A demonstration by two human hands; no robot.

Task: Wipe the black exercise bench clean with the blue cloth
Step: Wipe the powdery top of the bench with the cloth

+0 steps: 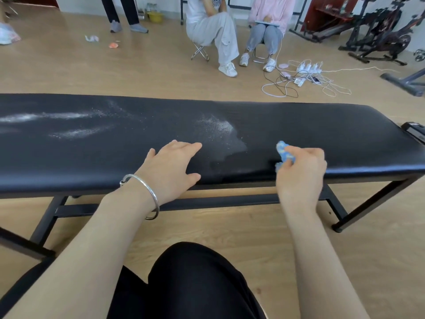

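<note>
White powder beside spread left hand; blue cloth pinched in right hand.

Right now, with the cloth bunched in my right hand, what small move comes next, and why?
Probably slide the blue cloth left into the nearest white powder patch. The right hand grips the cloth on the part of the black bench that looks clean. The patch lies just left of it, and the left hand rests flat beyond the patch, near the front edge.

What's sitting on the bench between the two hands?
In the head view, a patch of white powder dusts the black bench between the left hand and right hand.
</note>
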